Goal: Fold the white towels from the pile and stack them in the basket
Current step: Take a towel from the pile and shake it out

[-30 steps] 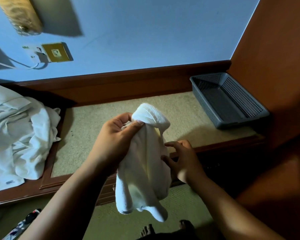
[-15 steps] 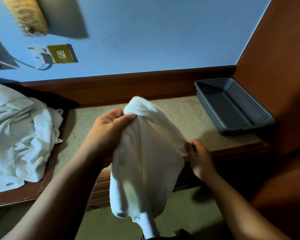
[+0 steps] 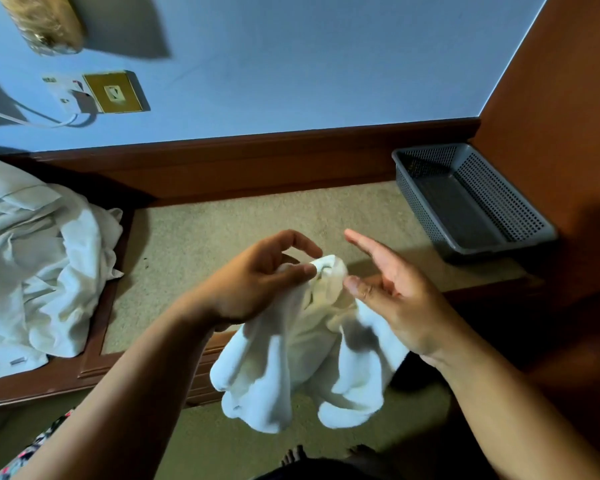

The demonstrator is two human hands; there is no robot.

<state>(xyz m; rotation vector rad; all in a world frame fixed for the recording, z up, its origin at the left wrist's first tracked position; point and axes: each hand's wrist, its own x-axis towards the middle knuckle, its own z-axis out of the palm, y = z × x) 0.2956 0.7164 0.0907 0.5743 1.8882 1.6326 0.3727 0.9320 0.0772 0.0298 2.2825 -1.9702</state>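
A small white towel (image 3: 302, 358) hangs bunched in front of me, above the front edge of the low wooden platform. My left hand (image 3: 257, 289) pinches its top corner between thumb and fingers. My right hand (image 3: 392, 292) is right beside that corner with the palm turned inward and the fingers spread; its thumb touches the towel's top, and part of the cloth drapes behind the wrist. The pile of white towels (image 3: 39, 275) lies crumpled at the left end of the platform. The grey perforated basket (image 3: 520, 216) stands at the far right with nothing in it.
The platform has a beige carpeted top (image 3: 229, 230) framed in dark wood, against a blue wall with a brass socket plate (image 3: 113, 93) and a white cable. An orange-brown wall closes the right side. My bare toes (image 3: 293, 457) show on the floor below.
The towel was stretched between both hands half a second ago. Now my right hand has let go of the edge and come up to the top corner, and the towel hangs lower in folds.
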